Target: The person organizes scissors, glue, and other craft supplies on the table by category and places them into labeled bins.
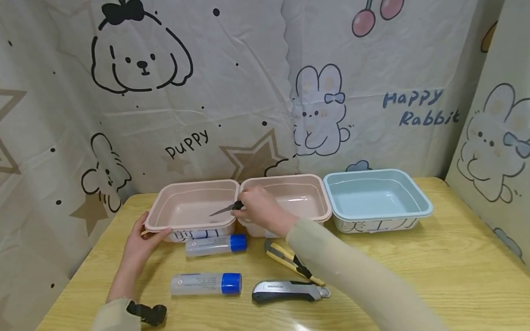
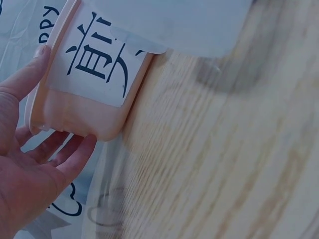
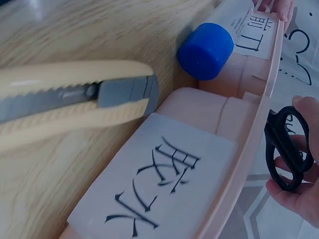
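Standing in a row at the back of the wooden table, a left pink bin, a middle pink bin and a blue bin are backed by a printed cloth. White labels with black characters are fixed to their front walls. Part of the left one is covered by a farther bottle, clear with a blue cap, laid on its side just in front. A nearer bottle of the same kind is laid closer to the viewer. To its right a silver-and-black knife is set down, and behind that a yellow knife is partly hidden by the right sleeve, by which the space before the middle pink bin is crossed.

The front left corner of the left pink bin is gripped by the left hand, thumb at the rim, fingers against the end wall. By the right hand the scissors are pinched at their black looped handles. They are held over the right end of the left pink bin, with the narrow grey blades pointed left and slightly down; whether the blades are parted cannot be told.
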Demonstrator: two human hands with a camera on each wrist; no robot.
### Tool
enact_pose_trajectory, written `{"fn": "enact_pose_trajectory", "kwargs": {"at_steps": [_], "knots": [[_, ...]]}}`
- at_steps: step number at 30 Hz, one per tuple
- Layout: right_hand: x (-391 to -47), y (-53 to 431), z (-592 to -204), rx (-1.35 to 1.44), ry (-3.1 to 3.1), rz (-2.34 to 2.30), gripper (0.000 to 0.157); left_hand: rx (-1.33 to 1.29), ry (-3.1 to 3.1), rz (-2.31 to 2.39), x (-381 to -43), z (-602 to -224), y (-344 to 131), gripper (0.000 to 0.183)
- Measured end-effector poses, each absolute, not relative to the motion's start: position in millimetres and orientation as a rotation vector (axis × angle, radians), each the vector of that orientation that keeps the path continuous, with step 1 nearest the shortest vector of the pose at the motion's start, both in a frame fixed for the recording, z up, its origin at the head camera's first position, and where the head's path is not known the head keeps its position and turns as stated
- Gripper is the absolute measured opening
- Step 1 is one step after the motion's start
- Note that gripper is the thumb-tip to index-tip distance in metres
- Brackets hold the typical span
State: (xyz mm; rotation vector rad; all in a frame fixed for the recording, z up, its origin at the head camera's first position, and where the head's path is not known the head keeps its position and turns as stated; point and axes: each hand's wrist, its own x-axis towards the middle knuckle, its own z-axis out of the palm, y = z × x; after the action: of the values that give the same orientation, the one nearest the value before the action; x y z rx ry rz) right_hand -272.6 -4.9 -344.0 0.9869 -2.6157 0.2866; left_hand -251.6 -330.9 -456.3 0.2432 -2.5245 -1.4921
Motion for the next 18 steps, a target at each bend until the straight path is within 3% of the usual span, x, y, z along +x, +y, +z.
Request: {"fn": "enact_pose_trajectory", "kwargs": {"at_steps": [18], "knots": [[-271, -47, -366, 0.950, -2.621, 0.171, 0.040, 0.234, -2.521, -1.510, -249, -455, -326, 0.085]]}}
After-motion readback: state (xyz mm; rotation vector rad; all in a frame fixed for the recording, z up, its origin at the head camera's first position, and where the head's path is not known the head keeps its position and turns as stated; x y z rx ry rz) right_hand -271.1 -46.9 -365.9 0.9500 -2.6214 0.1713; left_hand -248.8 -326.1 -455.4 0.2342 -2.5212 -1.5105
